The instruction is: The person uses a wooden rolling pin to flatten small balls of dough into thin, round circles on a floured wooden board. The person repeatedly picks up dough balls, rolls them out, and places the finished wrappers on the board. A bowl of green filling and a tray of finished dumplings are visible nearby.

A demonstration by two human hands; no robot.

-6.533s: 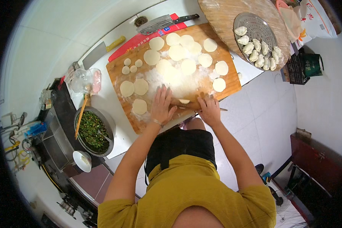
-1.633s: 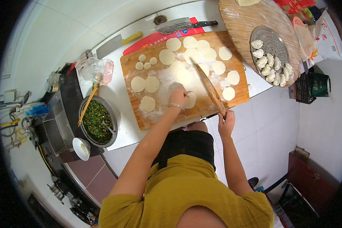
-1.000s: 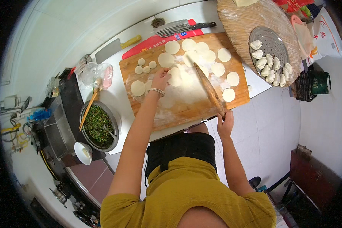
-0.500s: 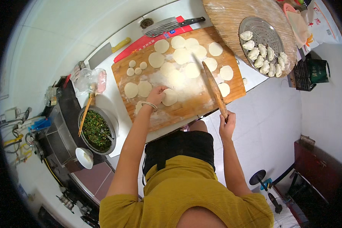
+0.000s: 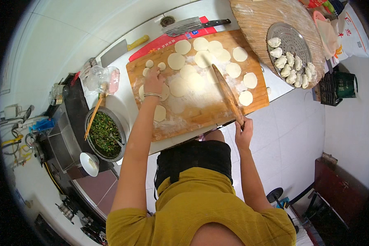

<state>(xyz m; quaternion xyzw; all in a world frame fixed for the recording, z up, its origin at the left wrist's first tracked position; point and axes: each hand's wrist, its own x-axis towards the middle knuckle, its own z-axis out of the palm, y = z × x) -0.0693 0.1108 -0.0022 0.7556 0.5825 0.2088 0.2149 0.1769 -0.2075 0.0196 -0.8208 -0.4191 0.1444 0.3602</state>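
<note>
My left hand (image 5: 153,84) is at the upper left of the wooden board (image 5: 180,128). Its fingertips are bunched over a small dough piece, mostly hidden beneath them. Other small dough pieces (image 5: 161,66) lie right around the fingers. Under the hand and wrist are partly covered round dough wrappers (image 5: 165,92). A tapered wooden rolling pin (image 5: 227,93) is gripped by my right hand (image 5: 244,133) at its near end, past the board's front edge. The pin slants away across the board, its far tip among the wrappers. Several flat wrappers (image 5: 178,87) are spread over the floured middle and far side.
Behind the board lie a cleaver (image 5: 115,53) and a black-handled knife (image 5: 184,28). At left stands a pot of green filling (image 5: 104,137) with chopsticks (image 5: 93,117) across it, beside a white bowl (image 5: 89,164). At far right, pleated dumplings (image 5: 290,58) sit on a perforated metal tray (image 5: 285,33).
My left hand has moved away and left from a wrapper near the board's middle to the small dough pieces. That wrapper now lies farther back beside the others. My right hand still grips the pin.
</note>
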